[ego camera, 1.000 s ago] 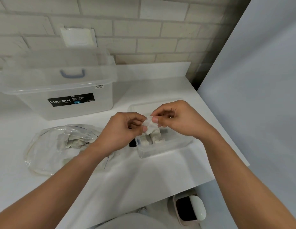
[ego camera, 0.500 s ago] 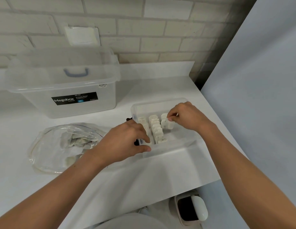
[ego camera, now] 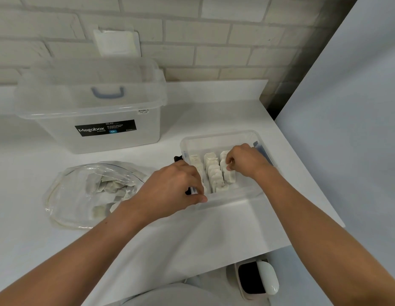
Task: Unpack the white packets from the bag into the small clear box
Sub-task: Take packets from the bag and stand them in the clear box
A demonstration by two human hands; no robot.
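The small clear box (ego camera: 218, 138) stands on the white counter, with several white packets (ego camera: 213, 171) upright in rows inside. My right hand (ego camera: 245, 161) is inside the box, its fingertips pinching a white packet (ego camera: 228, 176) in the right-hand row. My left hand (ego camera: 172, 191) grips the box's near left corner, thumb on the front wall. The clear bag (ego camera: 90, 193) lies flat to the left of the box with several packets inside it.
A large clear Megabox tub (ego camera: 90, 107) with a blue handle stands at the back left against the brick wall. The counter edge runs close along the box's right side. A small bin (ego camera: 256, 279) sits on the floor below.
Both hands held one packet above the box a second ago. My right hand lowered it into the right row, and my left hand moved down to the box's near left corner.
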